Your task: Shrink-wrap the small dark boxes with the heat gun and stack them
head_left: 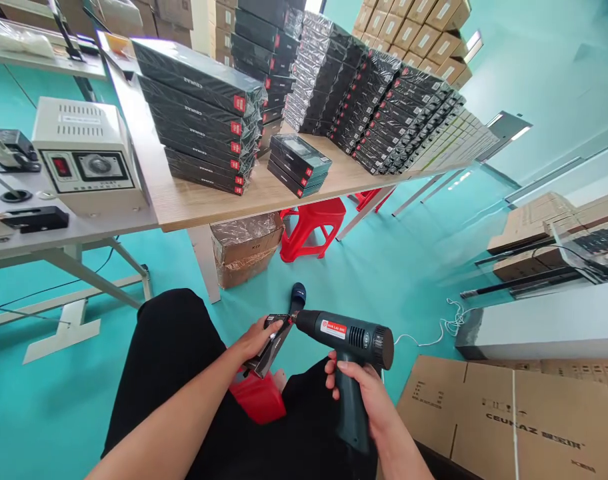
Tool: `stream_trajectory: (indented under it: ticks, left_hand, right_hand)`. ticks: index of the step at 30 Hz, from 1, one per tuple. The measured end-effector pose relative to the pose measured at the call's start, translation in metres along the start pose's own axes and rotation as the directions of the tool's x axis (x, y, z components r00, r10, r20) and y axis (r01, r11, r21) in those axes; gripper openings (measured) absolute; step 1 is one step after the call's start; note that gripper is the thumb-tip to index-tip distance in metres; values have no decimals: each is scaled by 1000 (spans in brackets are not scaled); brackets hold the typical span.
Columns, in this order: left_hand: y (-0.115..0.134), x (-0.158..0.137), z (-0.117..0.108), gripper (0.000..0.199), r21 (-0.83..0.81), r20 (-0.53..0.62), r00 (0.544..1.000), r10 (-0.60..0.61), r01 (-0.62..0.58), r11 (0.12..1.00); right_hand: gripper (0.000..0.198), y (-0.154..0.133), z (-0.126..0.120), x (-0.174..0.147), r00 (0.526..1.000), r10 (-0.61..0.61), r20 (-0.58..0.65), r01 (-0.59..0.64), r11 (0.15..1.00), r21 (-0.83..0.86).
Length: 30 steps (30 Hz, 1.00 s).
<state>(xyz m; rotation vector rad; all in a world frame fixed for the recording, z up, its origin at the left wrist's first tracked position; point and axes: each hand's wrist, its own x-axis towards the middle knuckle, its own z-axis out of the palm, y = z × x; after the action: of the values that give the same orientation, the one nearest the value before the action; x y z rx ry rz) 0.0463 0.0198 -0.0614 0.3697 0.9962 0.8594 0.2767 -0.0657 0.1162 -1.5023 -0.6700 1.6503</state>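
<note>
My right hand [357,377] is wrapped round the handle of a dark green heat gun [347,333], which has a red and white label on its barrel. The nozzle points left, close to a small black box [274,350] held in my left hand [257,339]. Whether nozzle and box touch, I cannot tell. My left fingers grip the box's upper side, above my lap between the knees. Part of the box is hidden behind my hand. Below it shows the red seat of a stool [259,399].
A wooden table [184,207] ahead carries stacks of film-wrapped black boxes [199,113] and a short stack of small boxes [299,163]. At left stands a beige control unit [87,157]. Cardboard cartons [514,413] sit at lower right, near a white cable [451,323].
</note>
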Motion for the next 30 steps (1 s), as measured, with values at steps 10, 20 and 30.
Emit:
stream_trajectory:
  ticks: [10,20,30]
  left_hand:
    - [25,-4,1,37,-306,204,961,-184,241,921]
    - [28,-16,15,45,-279,300,910,-286,371,886]
    - [39,-15,13,46,-326,207,943,-261,319,890]
  right_hand:
    - [28,-1,-20,-29,979,138,147,-136,990,-23]
    - [31,-14,8,12,980,21,198,-37,997,75]
    - [29,-9,7,1,951,121,285,-105,992,-70]
